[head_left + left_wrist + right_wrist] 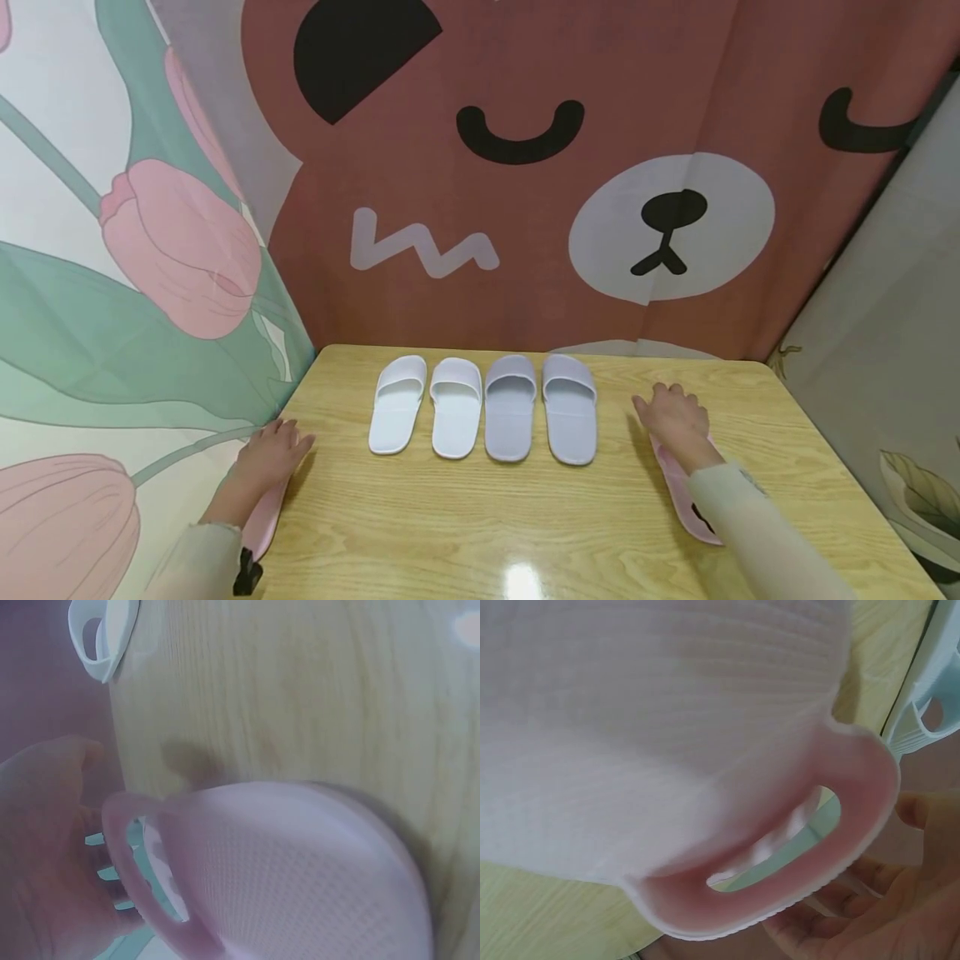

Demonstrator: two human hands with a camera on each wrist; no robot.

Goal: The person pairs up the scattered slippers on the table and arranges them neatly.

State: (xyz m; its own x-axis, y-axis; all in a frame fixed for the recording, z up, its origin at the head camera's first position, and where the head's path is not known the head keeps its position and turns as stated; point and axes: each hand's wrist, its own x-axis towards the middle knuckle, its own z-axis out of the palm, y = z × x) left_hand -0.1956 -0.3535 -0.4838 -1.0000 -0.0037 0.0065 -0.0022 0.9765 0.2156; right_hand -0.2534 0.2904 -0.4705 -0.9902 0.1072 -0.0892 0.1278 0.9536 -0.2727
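Observation:
At the table's left edge, my left hand (267, 457) is over the front of a pink slipper (264, 521), its fingers spread. Up close in the left wrist view, the fingers lie beyond the strap of this slipper (300, 862). My right hand (675, 421) is over the front end of a second pink slipper (681, 497) on the right side. The right wrist view has the loosely bent fingers beside that slipper's strap (862, 776); whether they touch it I cannot tell. Two white slippers (455, 425) and two pale lilac slippers (508, 429) stand in a row between the hands.
All the slippers are on a light wood-grain table (420, 517). Behind it hangs a brown bear-print cloth (540, 308), with a tulip-print cloth (180, 375) on the left and a grey cloth (870, 333) on the right.

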